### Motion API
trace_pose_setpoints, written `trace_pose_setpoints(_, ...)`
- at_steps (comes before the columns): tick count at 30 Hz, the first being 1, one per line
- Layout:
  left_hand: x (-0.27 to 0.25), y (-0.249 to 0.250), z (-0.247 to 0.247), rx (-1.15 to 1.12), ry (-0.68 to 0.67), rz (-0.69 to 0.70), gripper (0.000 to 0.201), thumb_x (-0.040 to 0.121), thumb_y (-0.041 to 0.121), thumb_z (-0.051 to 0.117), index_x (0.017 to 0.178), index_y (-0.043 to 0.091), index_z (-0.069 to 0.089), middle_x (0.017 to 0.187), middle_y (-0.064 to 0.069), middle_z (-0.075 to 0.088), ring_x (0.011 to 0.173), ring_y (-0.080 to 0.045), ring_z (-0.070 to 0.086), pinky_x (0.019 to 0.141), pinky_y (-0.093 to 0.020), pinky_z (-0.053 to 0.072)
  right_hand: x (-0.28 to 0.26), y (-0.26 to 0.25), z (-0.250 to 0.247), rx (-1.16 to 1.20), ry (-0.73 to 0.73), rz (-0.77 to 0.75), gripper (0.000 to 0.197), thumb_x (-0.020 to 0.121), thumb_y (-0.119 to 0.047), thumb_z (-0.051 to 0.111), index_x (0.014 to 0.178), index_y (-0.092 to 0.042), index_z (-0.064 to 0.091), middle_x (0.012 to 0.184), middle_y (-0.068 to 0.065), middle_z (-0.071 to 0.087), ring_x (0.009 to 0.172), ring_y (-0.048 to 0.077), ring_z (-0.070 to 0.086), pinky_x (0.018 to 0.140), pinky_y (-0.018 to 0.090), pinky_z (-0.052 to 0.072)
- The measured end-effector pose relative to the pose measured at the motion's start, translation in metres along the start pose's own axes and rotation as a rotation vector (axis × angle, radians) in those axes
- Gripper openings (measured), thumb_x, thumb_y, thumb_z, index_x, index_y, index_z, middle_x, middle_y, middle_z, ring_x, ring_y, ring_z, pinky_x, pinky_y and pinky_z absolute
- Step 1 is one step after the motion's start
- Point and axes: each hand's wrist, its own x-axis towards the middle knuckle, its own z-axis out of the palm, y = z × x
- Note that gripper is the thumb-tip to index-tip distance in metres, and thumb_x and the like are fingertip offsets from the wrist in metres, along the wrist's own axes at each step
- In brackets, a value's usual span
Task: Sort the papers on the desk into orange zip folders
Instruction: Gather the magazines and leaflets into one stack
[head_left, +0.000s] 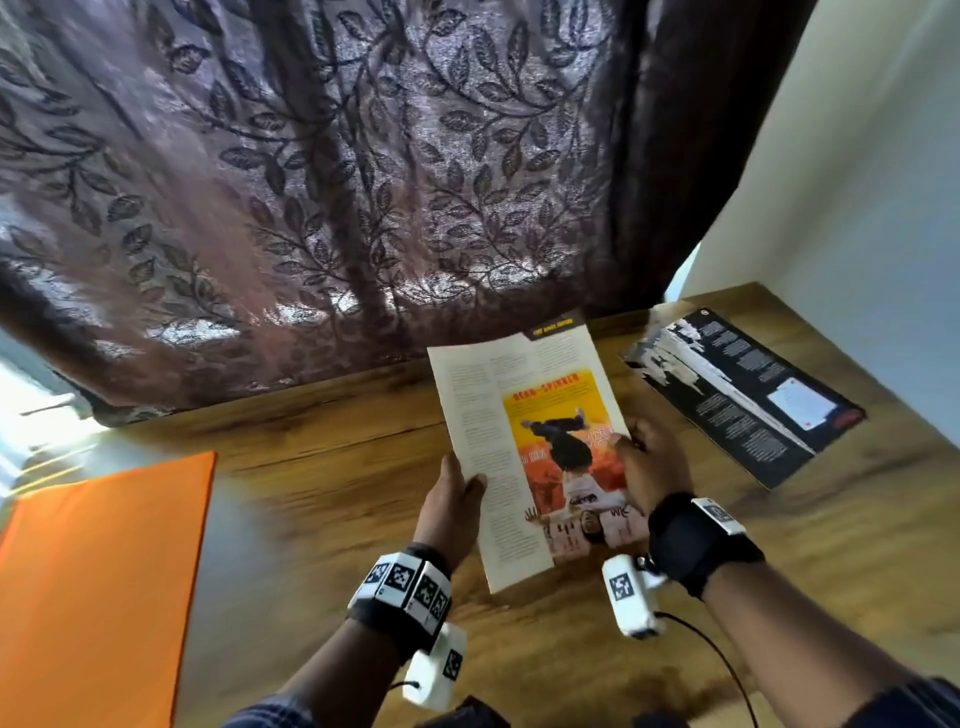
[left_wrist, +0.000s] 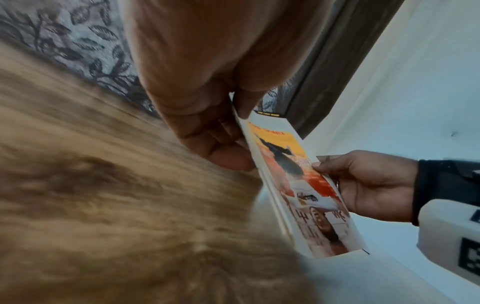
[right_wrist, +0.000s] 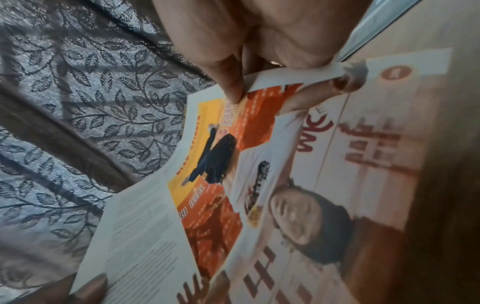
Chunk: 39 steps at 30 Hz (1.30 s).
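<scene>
Left hand: our left hand (head_left: 451, 499) grips the left edge of the magazine page (head_left: 535, 452), thumb on top and fingers (left_wrist: 221, 135) curled under it.
Right hand: our right hand (head_left: 655, 462) pinches the right edge of the same page — thumb on the printed side, fingers behind.
Hands, in short: both hands are closed on the page, neither one is loose.
Magazine page: we hold it up above the tabletop (head_left: 332, 467), in the middle and a bit to the right. It has small text on the left and a yellow and orange picture of a dancer upside down on the right.
Page from the right wrist: the picture side faces us, and the left thumb shows at the bottom corner of the page.
Orange zip folder: the orange zip folder (head_left: 98, 582) lies flat on the tabletop at the far left, well apart from the page. We cannot see its zip.
Dark paper: a dark paper (head_left: 743, 395) with white text lies flat on the tabletop at the far right — near our right hand but not touching it.
Curtain: a brown curtain (head_left: 322, 182) with a leaf pattern hangs behind the tabletop.
Wall: a pale wall (head_left: 862, 197) stands on the right.
</scene>
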Motion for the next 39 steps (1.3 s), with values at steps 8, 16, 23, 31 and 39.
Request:
trace_pose_setpoints(8, 0.014, 0.025, 0.06, 0.196, -0.037, -0.148, 0.031, 0.101, 0.015, 0.046, 0.131, 0.013, 0.038, 0.132, -0.011, 0.063, 0.114, -0.032, 0.062, 0.088, -0.042, 0.053, 0.029, 0.035, -0.052, -0.312, -0.192, 0.108, 0.019, 0.084, -0.018, 0.063, 0.102, -0.017, 0.07, 0.099, 0.005, 0.074, 0.092, 0.027, 0.066, 0.08, 0.037, 0.052)
trace_pose_setpoints(16, 0.009, 0.047, 0.091, 0.421, 0.114, -0.309, 0.049, 0.1, 0.018, 0.048, 0.142, 0.009, 0.026, 0.13, -0.019, 0.062, 0.114, -0.039, 0.061, 0.084, -0.039, 0.046, 0.056, 0.056, -0.083, -0.351, -0.267, 0.07, 0.026, 0.086, -0.02, 0.069, 0.111, -0.02, 0.072, 0.112, -0.002, 0.07, 0.105, 0.02, 0.064, 0.089, 0.027, 0.048)
trace_pose_setpoints(23, 0.012, 0.061, 0.117, 0.683, 0.253, -0.237, 0.072, 0.095, 0.037, 0.052, 0.155, 0.021, 0.015, 0.158, -0.003, 0.031, 0.141, -0.028, 0.034, 0.109, -0.049, 0.034, 0.109, 0.072, -0.14, -0.39, -0.218, 0.017, 0.008, 0.086, -0.021, 0.066, 0.092, -0.023, 0.07, 0.101, 0.004, 0.071, 0.096, 0.024, 0.064, 0.085, 0.032, 0.05)
trace_pose_setpoints(31, 0.043, 0.108, 0.237, 0.823, -0.009, 0.188, 0.063, 0.098, 0.039, 0.048, 0.154, 0.02, 0.028, 0.164, 0.002, 0.024, 0.152, -0.017, 0.017, 0.124, -0.045, 0.009, 0.132, 0.1, -0.192, -0.79, -0.386, -0.195, 0.027, 0.087, -0.029, 0.062, 0.109, -0.014, 0.066, 0.116, 0.005, 0.062, 0.109, 0.028, 0.061, 0.092, 0.039, 0.05)
trace_pose_setpoints(39, 0.061, 0.129, 0.303, 1.039, -0.245, 0.107, 0.104, 0.083, 0.08, 0.037, 0.158, 0.016, 0.005, 0.167, -0.001, -0.005, 0.153, -0.02, -0.013, 0.116, -0.057, -0.018, 0.158, 0.11, -0.232, -0.749, -0.231, -0.092, 0.034, 0.085, -0.038, 0.066, 0.109, -0.014, 0.062, 0.112, 0.009, 0.065, 0.105, 0.031, 0.062, 0.089, 0.038, 0.051)
